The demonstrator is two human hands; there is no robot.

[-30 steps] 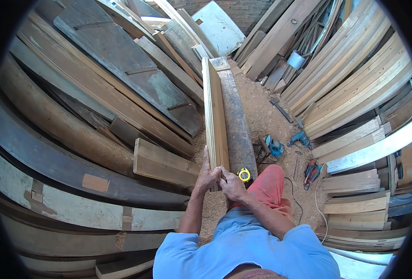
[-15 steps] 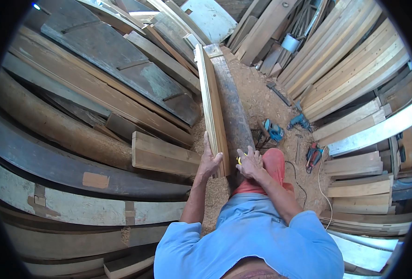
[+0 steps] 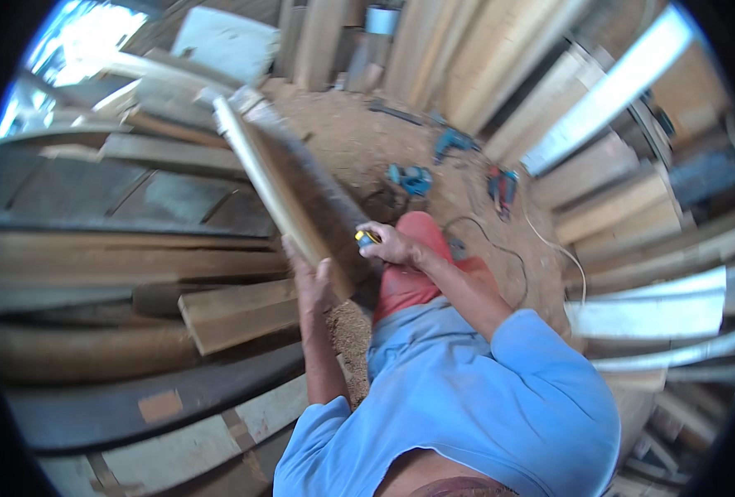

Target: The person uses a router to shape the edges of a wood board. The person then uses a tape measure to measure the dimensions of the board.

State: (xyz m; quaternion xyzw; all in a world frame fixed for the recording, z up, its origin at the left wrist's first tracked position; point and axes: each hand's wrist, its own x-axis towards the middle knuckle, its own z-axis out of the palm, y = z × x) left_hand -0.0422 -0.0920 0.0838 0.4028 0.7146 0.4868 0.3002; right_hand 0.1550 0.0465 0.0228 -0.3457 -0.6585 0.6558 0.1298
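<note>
The left hand (image 3: pixel 314 286) is curled around the near end of a long wood piece (image 3: pixel 272 182), pale on its thin top edge and brown on its side. It stands on edge on the gray table (image 3: pixel 322 180). The right hand (image 3: pixel 396 246) grips a small yellow and black tape measure (image 3: pixel 367 238) by the red knee (image 3: pixel 417 286). One second ago, the tape sat on the table and both hands were at the wood's end.

Head-worn, looking down (wide fisheye).
</note>
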